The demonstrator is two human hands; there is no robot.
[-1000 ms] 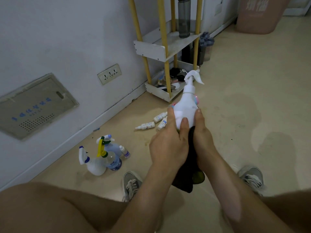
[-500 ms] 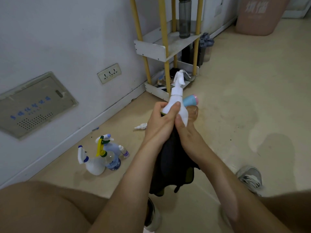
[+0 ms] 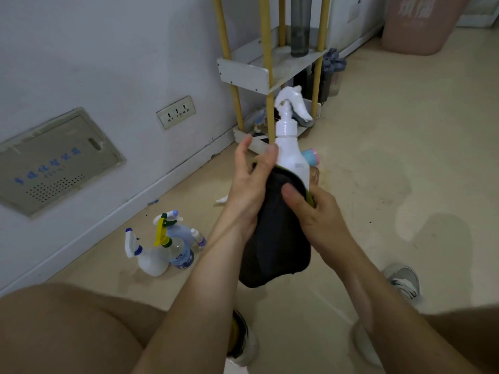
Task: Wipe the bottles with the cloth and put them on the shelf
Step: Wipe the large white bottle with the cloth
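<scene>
A white spray bottle [image 3: 290, 149] stands upright in mid-air between my hands, its trigger head on top. A dark cloth [image 3: 275, 233] with a green edge wraps its lower body and hangs down below. My left hand [image 3: 249, 184] cups the cloth against the bottle's left side, fingertips near the bottle's shoulder. My right hand [image 3: 313, 214] grips the cloth-covered bottle from the right, thumb pressed on the cloth. The yellow-posted shelf [image 3: 256, 74] stands by the wall behind, with a dark tall bottle [image 3: 300, 25] on its middle tier.
Three spray bottles [image 3: 167, 247] and a small vial stand on the floor by the wall at left. A small white bottle [image 3: 222, 199] lies behind my left wrist. A blue and pink bottle [image 3: 310, 156] shows behind the held one. A pink bin [image 3: 421, 22] stands far right. My shoes are below.
The bottle has been raised upright and more of its white body now shows above the cloth. My hands have slid lower along it, and my left fingers have loosened.
</scene>
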